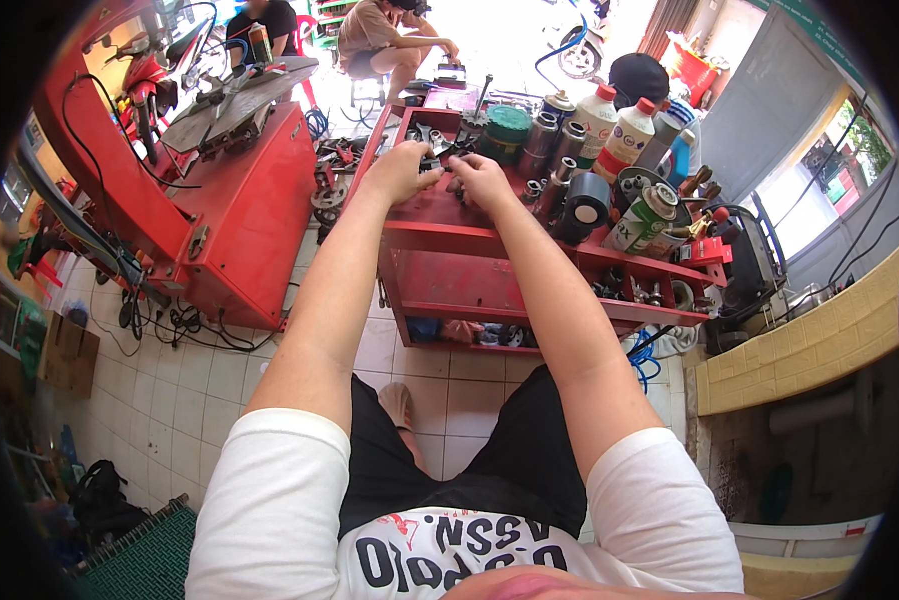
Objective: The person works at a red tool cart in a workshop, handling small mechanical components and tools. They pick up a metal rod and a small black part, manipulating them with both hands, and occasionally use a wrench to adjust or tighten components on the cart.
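Observation:
Both arms reach forward over the top tray of a red metal tool cart (439, 238). My left hand (401, 174) is closed, its fingertips at a small dark metal piece (429, 164) whose kind I cannot make out. Close beside it on the right, my right hand (481, 184) has its fingers curled and pressed together; what they hold is mostly hidden. Loose metal parts lie just beyond the hands. A round green tub (507, 130) stands past my right hand, with several metal cylinders (541, 135) to its right.
Red-capped bottles (629, 135), a green-and-white spray can (644, 220) and a dark cylinder (583, 208) crowd the cart's right side. At left stands a red machine (244, 220) with a round grey plate. Cables (184, 325) lie on the tiles. People sit or crouch beyond the cart.

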